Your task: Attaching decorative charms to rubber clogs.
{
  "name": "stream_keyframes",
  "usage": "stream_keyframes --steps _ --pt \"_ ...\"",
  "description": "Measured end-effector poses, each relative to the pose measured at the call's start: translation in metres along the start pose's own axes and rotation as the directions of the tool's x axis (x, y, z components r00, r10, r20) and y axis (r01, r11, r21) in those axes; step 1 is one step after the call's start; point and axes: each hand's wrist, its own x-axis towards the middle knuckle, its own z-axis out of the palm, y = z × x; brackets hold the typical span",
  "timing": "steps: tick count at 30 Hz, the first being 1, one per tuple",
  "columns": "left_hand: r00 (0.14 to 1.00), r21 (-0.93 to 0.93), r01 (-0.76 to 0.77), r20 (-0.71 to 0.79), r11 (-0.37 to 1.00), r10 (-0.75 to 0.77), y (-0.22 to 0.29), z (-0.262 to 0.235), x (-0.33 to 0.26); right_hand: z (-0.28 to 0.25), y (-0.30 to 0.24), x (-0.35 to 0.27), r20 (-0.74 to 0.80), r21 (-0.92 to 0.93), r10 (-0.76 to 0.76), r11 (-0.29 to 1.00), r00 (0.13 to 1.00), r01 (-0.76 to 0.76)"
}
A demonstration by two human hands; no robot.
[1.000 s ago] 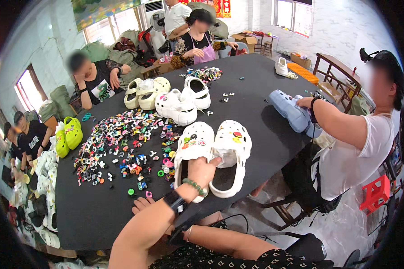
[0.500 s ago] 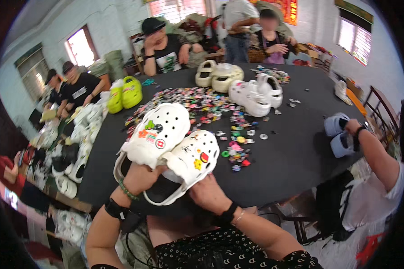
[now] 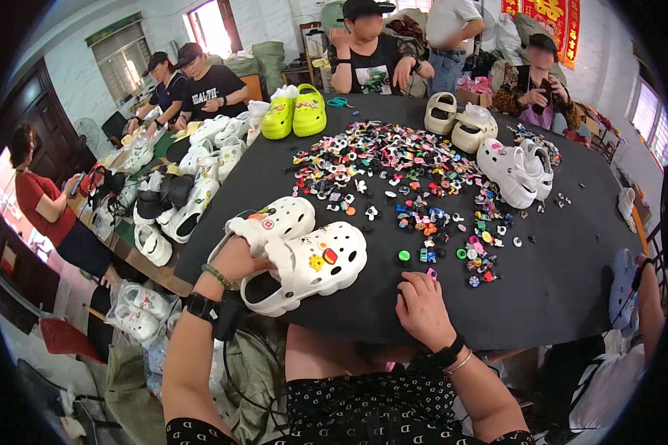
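A pair of white clogs [image 3: 321,256] with colourful charms on their tops stands side by side at the table's near left. My left hand [image 3: 234,261] is closed on the pair, gripping between the two shoes at their heel openings; its fingertips are partly hidden. My right hand [image 3: 424,310] lies on the black table near its front edge, fingers loosely apart. A small pink charm [image 3: 432,274] sits right at its fingertips. Beyond it spreads a large heap of shoe charms [image 3: 393,159], with a looser strip [image 3: 482,252] of them trailing toward me.
Lime-green clogs [image 3: 293,115], cream clogs [image 3: 460,124] and another white pair [image 3: 513,172] stand farther back on the table [image 3: 564,274]. Left, a side table holds piled white shoes [image 3: 200,167]. A co-worker's hand touches blue clogs [image 3: 622,293] at the right edge. Other people sit across.
The white clogs have been lowered from mid-air onto the table, still in my left hand. My right hand has let go of them and moved right. The view has turned left.
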Motion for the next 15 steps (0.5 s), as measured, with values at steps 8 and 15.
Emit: stream_keyframes --steps 8,15 --pt "0.928 0.103 0.103 -0.368 0.989 -0.058 0.087 -0.023 -0.049 -0.001 0.003 0.000 0.029 -0.010 0.009 1.000 1.000 -0.008" --pt "0.908 -0.754 0.089 -0.207 0.651 -0.364 0.091 0.026 -0.052 -0.003 0.000 0.001 0.041 -0.018 0.005 1.000 0.999 -0.004"
